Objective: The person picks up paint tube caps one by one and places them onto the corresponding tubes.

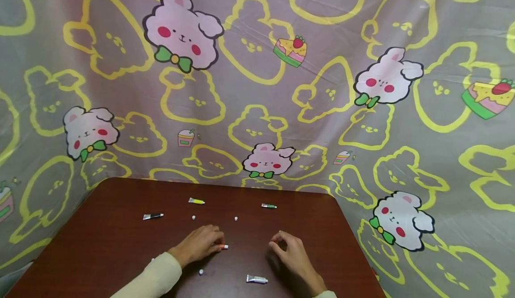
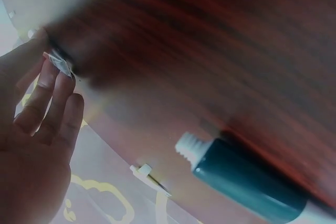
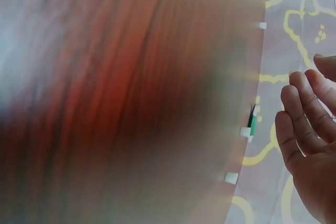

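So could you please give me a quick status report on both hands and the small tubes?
Left hand grips a red-tipped tube on the table. Right hand empty, fingers loosely curled. White tube between the wrists; loose caps scattered nearby.

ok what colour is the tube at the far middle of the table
Yellow with a white end; the tube shows best in the head view.

Gap between the hands is open counter. Just behind the left hand: two small white caps, then the yellow tube and green tube. Black tube sits out to its left. White tube and another cap lie near the wrists of both hands; right hand has bare counter on its outer side.
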Tool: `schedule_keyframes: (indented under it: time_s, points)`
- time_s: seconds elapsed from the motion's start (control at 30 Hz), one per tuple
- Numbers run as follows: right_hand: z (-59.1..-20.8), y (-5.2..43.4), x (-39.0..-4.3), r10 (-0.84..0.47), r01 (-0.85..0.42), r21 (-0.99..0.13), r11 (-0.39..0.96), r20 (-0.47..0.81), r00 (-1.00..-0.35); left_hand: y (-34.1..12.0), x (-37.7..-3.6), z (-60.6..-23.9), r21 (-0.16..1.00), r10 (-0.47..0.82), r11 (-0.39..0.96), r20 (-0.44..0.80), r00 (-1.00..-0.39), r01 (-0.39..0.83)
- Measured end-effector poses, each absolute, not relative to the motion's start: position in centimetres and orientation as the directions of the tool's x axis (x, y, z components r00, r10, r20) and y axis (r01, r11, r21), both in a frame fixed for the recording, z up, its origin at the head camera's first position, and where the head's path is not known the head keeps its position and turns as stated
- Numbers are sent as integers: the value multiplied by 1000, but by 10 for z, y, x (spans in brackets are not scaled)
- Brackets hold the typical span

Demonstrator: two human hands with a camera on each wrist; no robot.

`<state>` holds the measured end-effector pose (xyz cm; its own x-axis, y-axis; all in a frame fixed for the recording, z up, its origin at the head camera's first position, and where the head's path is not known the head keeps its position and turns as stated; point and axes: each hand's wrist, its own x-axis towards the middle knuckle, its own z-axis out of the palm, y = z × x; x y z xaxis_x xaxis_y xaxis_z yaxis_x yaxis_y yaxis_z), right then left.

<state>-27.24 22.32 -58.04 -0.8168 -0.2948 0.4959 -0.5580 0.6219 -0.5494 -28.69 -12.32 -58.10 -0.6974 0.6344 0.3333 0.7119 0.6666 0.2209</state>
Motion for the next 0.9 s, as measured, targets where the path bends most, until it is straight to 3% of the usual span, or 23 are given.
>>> schedule_keyframes:
  time_s: [0.23,0.47,0.73,0.9]
  points:
    - [-581,233,-274,-278,-519,-579,629,455,-846,-125,-288,-581,263,627,672,296,-720,693]
    - [-580,244,-275,-262,-491,-567,661,439,-859,-125,-295,-579,284,639,638,324,-698,716]
    - [-576,255,-275,-223,-431,-573,697,398,-890,-114,-304,-573,198,647,630,401,-649,751]
    - [-574,263,-275,-193,-387,-572,723,370,-909,-100,-310,-568,168,643,655,389,-660,737]
